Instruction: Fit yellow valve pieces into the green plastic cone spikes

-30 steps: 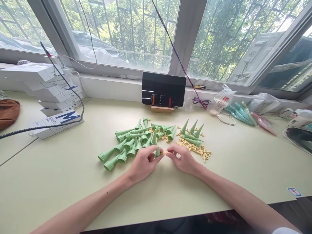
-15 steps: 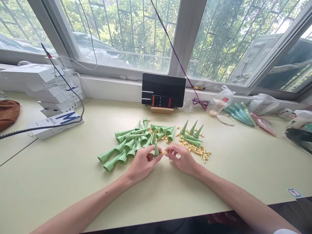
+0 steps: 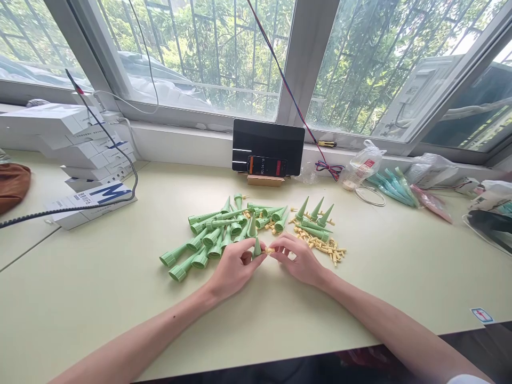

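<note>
My left hand [image 3: 233,266] is closed around a green plastic watering spike [image 3: 257,247], its pointed tip upward and its lower part hidden by the fingers. Against its right side, the fingertips of my right hand [image 3: 298,258] pinch a small yellow plastic valve [image 3: 269,250]. The two hands nearly meet, and the fingers partly cover the joint between the pieces. To the left lies a heap of green spikes [image 3: 214,237] with ribbed open ends. Beyond my right hand, several spikes [image 3: 316,230] lie or stand beside a pile of yellow valves [image 3: 330,249].
A dark tablet [image 3: 268,138] stands at the back with a phone [image 3: 266,166] showing a timer before it. Stacked white boxes [image 3: 90,144] and a black cable [image 3: 132,186] are on the left. Plastic bags [image 3: 362,165] and blue-green packets [image 3: 394,186] lie at the back right.
The green spike in my left hand sits slightly lower or tilts a little differently. Both hands keep nearly the same place and grip.
</note>
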A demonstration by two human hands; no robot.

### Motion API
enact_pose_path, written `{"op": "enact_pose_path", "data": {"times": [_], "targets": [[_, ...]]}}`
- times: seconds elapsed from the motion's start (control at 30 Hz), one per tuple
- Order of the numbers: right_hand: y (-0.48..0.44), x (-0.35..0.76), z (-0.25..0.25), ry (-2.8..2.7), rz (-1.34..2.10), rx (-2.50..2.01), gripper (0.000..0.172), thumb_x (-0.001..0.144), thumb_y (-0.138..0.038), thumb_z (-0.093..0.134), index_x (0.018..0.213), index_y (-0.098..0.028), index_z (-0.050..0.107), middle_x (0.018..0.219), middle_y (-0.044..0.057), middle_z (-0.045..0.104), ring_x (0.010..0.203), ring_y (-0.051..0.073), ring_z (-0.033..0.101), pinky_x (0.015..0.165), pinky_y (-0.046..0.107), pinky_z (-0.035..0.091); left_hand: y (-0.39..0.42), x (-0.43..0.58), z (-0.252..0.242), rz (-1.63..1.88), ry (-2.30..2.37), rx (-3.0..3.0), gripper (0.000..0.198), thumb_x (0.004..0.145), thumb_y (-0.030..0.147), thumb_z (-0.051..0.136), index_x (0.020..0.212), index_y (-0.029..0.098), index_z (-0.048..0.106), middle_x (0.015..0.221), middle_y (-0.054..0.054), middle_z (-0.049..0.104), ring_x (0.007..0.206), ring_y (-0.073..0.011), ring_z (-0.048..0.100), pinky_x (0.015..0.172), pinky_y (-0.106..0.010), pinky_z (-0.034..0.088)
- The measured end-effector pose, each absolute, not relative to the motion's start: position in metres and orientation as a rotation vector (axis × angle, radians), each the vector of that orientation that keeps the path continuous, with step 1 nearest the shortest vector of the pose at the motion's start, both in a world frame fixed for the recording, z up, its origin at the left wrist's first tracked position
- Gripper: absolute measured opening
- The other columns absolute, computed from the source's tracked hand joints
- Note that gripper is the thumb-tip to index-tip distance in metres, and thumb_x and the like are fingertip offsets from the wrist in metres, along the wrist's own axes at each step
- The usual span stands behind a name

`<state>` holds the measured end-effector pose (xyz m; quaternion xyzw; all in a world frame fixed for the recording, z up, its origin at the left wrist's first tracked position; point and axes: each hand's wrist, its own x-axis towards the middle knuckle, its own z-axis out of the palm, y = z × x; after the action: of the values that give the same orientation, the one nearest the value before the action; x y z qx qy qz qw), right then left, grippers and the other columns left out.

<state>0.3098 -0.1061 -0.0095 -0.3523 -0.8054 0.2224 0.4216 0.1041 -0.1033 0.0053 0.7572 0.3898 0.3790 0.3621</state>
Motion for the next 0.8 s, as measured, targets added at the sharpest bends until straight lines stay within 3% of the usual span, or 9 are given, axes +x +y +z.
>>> {"op": "enact_pose_path", "data": {"times": [0.53, 0.8], "targets": [[-0.1074, 0.3092, -0.0084, -2.035, 0.538, -0.992, 0.022, 0.098, -0.037, 0.053, 0.088, -0.020, 0.063, 0.076, 0.003, 0.058, 0.063, 0.013, 0.051, 0.057, 0.026, 0.046, -0.1034, 0.1039, -0.0004, 0.967, 1.035, 2.119, 0.011, 0.090, 0.026, 0.057, 0.091, 0.018, 0.065, 0.059, 0.005, 0.047, 0.052, -0.0092, 0.040, 0.053, -0.021, 0.037], [-0.1061, 0.3096, -0.0107, -2.055, 0.523, -0.993, 0.025, 0.099, -0.035, 0.052, 0.083, -0.019, 0.062, 0.072, 0.001, 0.055, 0.061, 0.013, 0.048, 0.058, 0.027, 0.042, -0.1020, 0.1036, -0.0034, 0.949, 1.028, 2.111, 0.011, 0.091, 0.025, 0.057, 0.092, 0.018, 0.065, 0.056, 0.006, 0.044, 0.052, -0.0092, 0.037, 0.053, -0.021, 0.036]]}}
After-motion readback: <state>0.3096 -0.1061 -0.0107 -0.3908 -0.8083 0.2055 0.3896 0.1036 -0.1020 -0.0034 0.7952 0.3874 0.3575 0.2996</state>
